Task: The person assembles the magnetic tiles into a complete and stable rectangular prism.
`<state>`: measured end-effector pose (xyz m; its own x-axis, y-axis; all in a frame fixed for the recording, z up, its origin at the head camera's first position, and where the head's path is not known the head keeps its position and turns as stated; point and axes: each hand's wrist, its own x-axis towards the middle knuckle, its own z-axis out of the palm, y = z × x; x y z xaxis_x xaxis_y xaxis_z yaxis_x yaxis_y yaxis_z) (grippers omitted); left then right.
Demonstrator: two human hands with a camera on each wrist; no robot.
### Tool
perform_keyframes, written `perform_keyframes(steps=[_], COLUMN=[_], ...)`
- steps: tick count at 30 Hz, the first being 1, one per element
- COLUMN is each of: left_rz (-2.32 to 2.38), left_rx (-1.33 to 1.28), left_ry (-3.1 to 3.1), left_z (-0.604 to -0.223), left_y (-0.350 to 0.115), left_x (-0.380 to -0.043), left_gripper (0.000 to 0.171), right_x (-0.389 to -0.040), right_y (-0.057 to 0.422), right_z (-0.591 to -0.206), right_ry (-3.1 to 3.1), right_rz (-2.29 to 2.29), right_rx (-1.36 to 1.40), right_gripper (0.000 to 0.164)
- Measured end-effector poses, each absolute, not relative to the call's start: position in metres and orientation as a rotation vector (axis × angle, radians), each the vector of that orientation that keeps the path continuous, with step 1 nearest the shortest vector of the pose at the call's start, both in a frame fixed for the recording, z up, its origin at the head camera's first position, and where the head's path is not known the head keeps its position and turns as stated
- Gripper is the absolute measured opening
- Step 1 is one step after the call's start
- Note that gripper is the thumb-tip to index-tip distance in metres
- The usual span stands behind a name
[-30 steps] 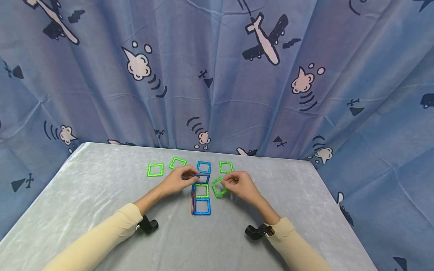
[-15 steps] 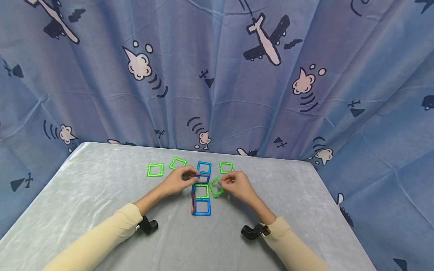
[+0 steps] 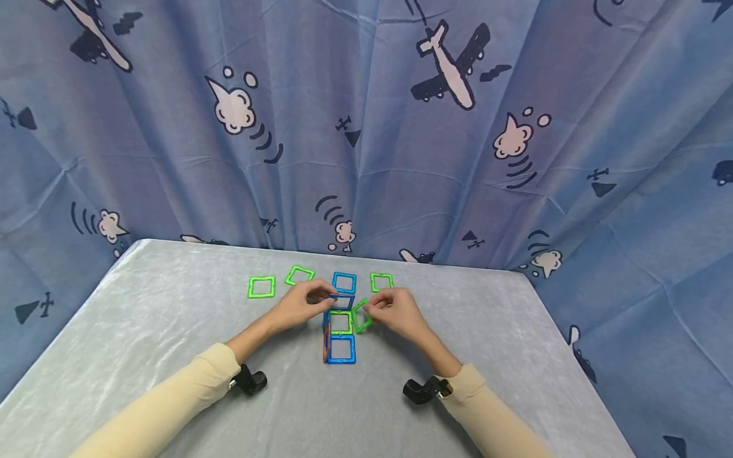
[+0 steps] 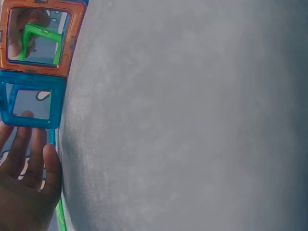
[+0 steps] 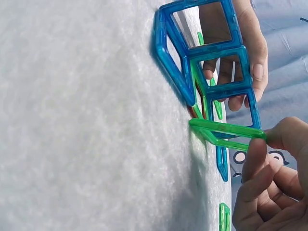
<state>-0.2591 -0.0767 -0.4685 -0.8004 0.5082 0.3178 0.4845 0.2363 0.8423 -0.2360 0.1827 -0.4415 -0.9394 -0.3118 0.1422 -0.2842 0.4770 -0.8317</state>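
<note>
My left hand (image 3: 300, 305) pinches the top left corner of an upright blue magnetic tile (image 3: 342, 309). In the left wrist view its fingers reach up to a blue tile (image 4: 57, 101) beside an upright orange tile (image 4: 72, 38). A green square tile (image 5: 226, 128) stands on edge, tilted, pinched between the thumb and index finger of my right hand (image 3: 397, 312). Its lower edge is right at the side of a flat green tile (image 3: 351, 322). In front of that lies a flat blue tile (image 3: 342, 361), with the orange wall along its left.
Loose green tiles (image 3: 262, 296) lie at the back left, and one green tile (image 3: 382, 275) at the back right. A flat blue tile (image 3: 345, 274) sits behind the upright one. Past the table's far edge hangs a blue curtain (image 3: 366, 127) with airplanes.
My right hand has moved left, bringing the green tile from apart to right beside the flat green tile and tipping it more upright. The left hand stays in place.
</note>
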Motion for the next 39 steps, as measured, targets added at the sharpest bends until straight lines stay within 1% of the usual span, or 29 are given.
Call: perform_keyframes(steps=[15, 25, 39], left_rz=[1.646, 1.655, 1.658], left_rx=[0.957, 0.962, 0.982], left_ry=[2.450, 2.440, 2.450], left_z=[-0.4694, -0.4682, -0.4672], left_y=[-0.0784, -0.0775, -0.0777], left_x=[-0.2599, -0.2596, -0.2591], left_gripper=[0.019, 0.018, 0.017], right_x=[-0.2341, -0.2353, -0.2388], right_y=[0.1801, 0.1795, 0.1761], right_z=[-0.4394, -0.4417, -0.4475], right_ry=[2.613, 2.541, 2.429], right_rz=[-1.507, -1.554, -1.639], right_rx=[-0.445, -0.460, -0.413], right_gripper=[0.010, 0.014, 0.020])
